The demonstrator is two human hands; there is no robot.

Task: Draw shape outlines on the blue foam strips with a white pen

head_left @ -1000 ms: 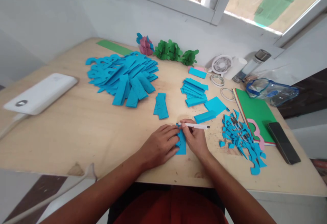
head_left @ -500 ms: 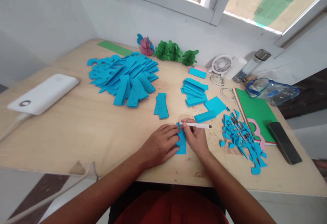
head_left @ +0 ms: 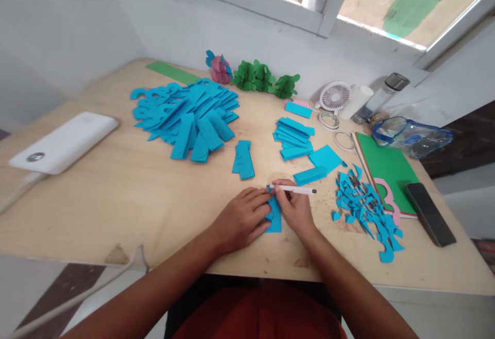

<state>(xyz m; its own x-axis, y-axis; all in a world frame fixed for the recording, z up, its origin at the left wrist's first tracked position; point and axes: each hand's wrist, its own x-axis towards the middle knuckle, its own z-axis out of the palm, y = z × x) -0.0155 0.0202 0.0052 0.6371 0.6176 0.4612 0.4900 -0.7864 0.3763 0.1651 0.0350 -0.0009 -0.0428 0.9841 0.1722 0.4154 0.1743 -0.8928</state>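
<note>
My right hand pinches a white pen with a dark end. The pen's tip is at the upper part of a folded piece of blue paper. My left hand lies flat over the left side of that paper, fingers together and stretched out, hiding part of it. A drawn curved line shows faintly on the paper. Just beyond my left hand lie overlapping blue strips with pen lines. Farther right are a stack of folded blue strips and a wider blue piece.
A big pile of blue cut paper covers the back left. Blue scraps lie right, beside green sheets and a phone. Behind stand green paper shapes, a small fan and a bottle. A power bank lies left.
The pen and my right hand have shifted very slightly left on the paper. My left hand stays in place. The whole view has moved a little.
</note>
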